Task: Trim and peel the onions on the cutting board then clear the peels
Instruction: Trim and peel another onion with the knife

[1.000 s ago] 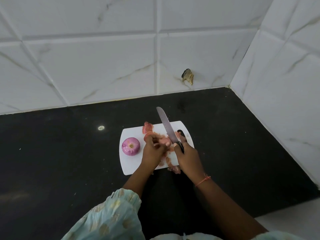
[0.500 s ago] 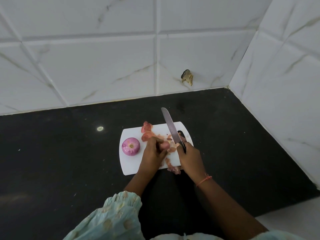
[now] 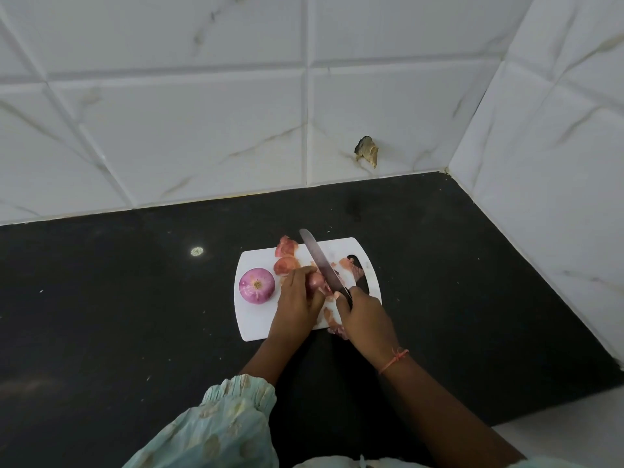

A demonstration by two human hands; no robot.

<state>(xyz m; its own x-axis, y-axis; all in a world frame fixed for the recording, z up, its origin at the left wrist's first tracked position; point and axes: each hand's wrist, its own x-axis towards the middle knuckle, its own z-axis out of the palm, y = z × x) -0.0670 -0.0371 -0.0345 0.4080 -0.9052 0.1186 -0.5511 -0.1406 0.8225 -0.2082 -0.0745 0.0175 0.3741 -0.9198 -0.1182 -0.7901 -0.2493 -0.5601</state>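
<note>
Roughly halfway, we would judge. Our left hand (image 3: 297,298) curls round a small onion (image 3: 315,281) on the cutting board (image 3: 256,319), and our right hand (image 3: 366,315) grips the handle of the knife (image 3: 320,261), whose blade slants up and away from the right hand, lying right against that onion — trimming or peeling, we cannot say which. Just left of the left hand sits a peeled onion (image 3: 256,286), purple and glossy, its trimmed end up (that one looks done). Peels (image 3: 286,255) lie beyond the left hand's fingers, more are scattered between the two hands and by the board's handle slot, and a scrap (image 3: 338,331) hangs off the near edge beside the right hand. Left to do, as we read it — finishing the held onion, then clearing every peel.
</note>
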